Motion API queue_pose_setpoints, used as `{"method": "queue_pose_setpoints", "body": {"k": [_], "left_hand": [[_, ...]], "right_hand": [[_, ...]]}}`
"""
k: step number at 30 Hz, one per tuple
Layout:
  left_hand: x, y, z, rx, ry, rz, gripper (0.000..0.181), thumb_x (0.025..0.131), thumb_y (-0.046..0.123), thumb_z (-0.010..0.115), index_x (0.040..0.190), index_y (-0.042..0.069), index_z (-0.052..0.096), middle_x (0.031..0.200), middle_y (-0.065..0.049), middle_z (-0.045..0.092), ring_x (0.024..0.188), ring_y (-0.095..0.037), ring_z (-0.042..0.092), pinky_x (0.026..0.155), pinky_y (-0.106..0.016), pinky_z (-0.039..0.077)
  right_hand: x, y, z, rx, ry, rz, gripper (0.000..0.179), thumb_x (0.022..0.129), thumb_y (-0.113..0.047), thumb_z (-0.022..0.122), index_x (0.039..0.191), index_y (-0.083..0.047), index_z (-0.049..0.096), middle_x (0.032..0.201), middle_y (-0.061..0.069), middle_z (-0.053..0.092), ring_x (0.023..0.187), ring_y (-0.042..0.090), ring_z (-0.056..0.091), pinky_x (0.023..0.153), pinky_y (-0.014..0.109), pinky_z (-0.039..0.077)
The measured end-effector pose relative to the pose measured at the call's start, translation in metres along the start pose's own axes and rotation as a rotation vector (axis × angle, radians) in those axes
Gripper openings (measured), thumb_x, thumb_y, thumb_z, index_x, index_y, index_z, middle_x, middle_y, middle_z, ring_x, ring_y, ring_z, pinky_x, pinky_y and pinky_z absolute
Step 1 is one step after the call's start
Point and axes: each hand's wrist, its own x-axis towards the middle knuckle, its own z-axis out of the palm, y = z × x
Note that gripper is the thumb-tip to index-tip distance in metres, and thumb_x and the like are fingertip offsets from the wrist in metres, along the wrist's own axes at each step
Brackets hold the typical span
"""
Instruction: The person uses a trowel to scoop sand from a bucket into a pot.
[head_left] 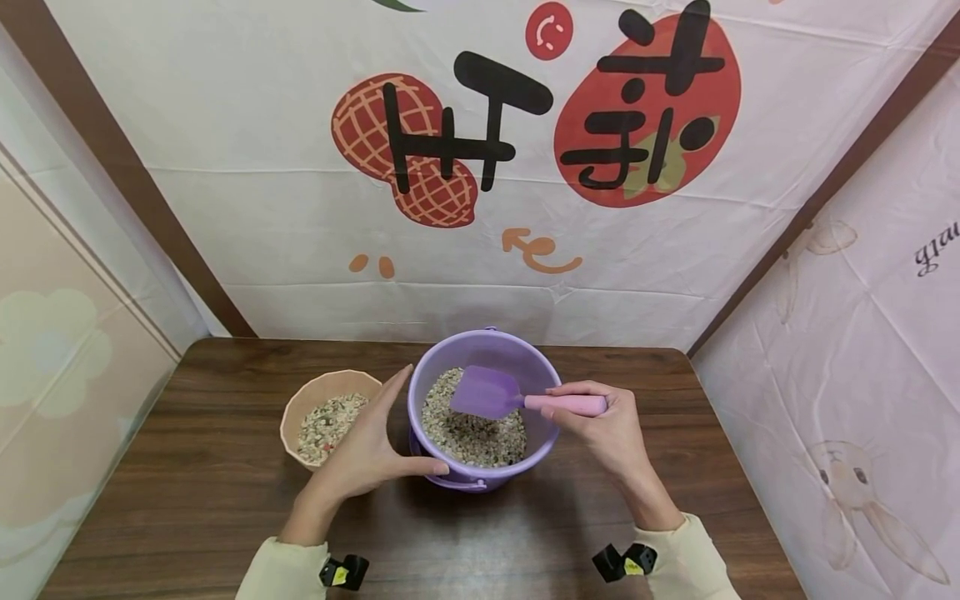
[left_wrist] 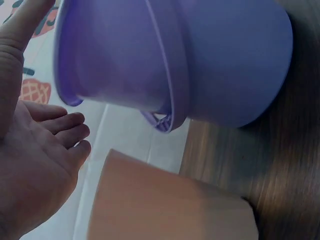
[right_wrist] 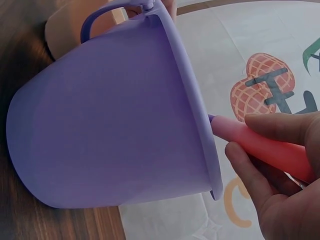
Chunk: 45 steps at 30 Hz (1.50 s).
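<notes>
My right hand (head_left: 613, 425) grips the pink handle (right_wrist: 260, 145) of a toy shovel. Its purple blade (head_left: 486, 392) is over the gravel (head_left: 480, 442) inside a purple bucket (head_left: 487, 342); no heap shows on the blade. My left hand (head_left: 363, 454) is at the bucket's left side, thumb and fingers spread near the rim. In the left wrist view, the left hand's fingers (left_wrist: 65, 125) are loosely extended beside the bucket; whether the thumb touches the rim I cannot tell. A peach bowl (head_left: 296, 408) holding more gravel stands left of the bucket, partly behind the left hand.
The bucket's handle (left_wrist: 172, 65) hangs down against its outer wall. Everything stands on a dark wooden table (head_left: 187, 500). A printed cloth (head_left: 285, 250) hangs right behind the table, with more cloth along both sides.
</notes>
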Motion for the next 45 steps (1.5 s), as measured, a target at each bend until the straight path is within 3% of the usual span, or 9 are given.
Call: {"method": "queue_pose_setpoints", "body": {"k": [6, 15, 23, 31, 38, 45], "left_hand": [[0.003, 0.001, 0.005, -0.018, 0.010, 0.045, 0.131, 0.057, 0.050, 0.098, 0.162, 0.020, 0.027, 0.161, -0.007, 0.034, 0.146, -0.031, 0.031, 0.116, -0.066, 0.022], [0.003, 0.000, 0.007, 0.007, 0.015, 0.018, 0.132, 0.056, 0.055, 0.097, 0.162, 0.022, 0.026, 0.161, -0.004, 0.034, 0.146, -0.031, 0.031, 0.115, -0.066, 0.023], [0.003, -0.002, 0.007, 0.010, 0.016, 0.023, 0.132, 0.056, 0.055, 0.097, 0.162, 0.023, 0.026, 0.160, -0.004, 0.035, 0.146, -0.030, 0.032, 0.115, -0.066, 0.024], [0.003, -0.003, 0.008, 0.005, 0.018, 0.030, 0.131, 0.056, 0.054, 0.097, 0.162, 0.023, 0.026, 0.160, -0.003, 0.035, 0.145, -0.030, 0.033, 0.115, -0.065, 0.024], [0.003, -0.003, 0.008, 0.002, 0.018, 0.029, 0.131, 0.056, 0.055, 0.097, 0.162, 0.024, 0.026, 0.160, -0.003, 0.035, 0.146, -0.030, 0.032, 0.115, -0.065, 0.024], [0.003, -0.004, 0.007, 0.008, 0.017, 0.023, 0.132, 0.056, 0.055, 0.097, 0.162, 0.023, 0.025, 0.161, -0.003, 0.035, 0.146, -0.030, 0.032, 0.115, -0.065, 0.024]], "right_hand": [[0.004, 0.001, 0.001, -0.034, -0.028, 0.007, 0.028, 0.074, -0.006, 0.091, 0.099, 0.001, 0.079, 0.087, 0.013, 0.077, 0.087, 0.018, 0.073, 0.068, 0.024, 0.059], [0.017, 0.003, 0.006, -0.114, -0.149, -0.005, 0.023, 0.076, -0.006, 0.090, 0.096, -0.003, 0.080, 0.084, 0.007, 0.077, 0.081, 0.019, 0.074, 0.067, 0.034, 0.062], [0.028, 0.005, 0.020, -0.196, -0.229, -0.029, 0.021, 0.076, -0.003, 0.088, 0.095, -0.002, 0.080, 0.081, 0.000, 0.077, 0.084, 0.017, 0.075, 0.068, 0.024, 0.058], [0.032, 0.002, 0.022, -0.244, -0.282, -0.030, 0.022, 0.078, -0.007, 0.088, 0.098, -0.004, 0.079, 0.082, -0.002, 0.077, 0.084, 0.015, 0.075, 0.071, 0.024, 0.057], [0.032, 0.002, 0.015, -0.369, -0.255, -0.094, 0.025, 0.073, -0.007, 0.091, 0.096, -0.009, 0.080, 0.089, -0.001, 0.076, 0.083, 0.012, 0.070, 0.070, 0.026, 0.056], [0.028, 0.004, 0.013, -0.481, -0.236, -0.236, 0.027, 0.072, -0.005, 0.092, 0.094, -0.015, 0.081, 0.087, -0.007, 0.076, 0.082, 0.008, 0.070, 0.072, 0.027, 0.056]]}}
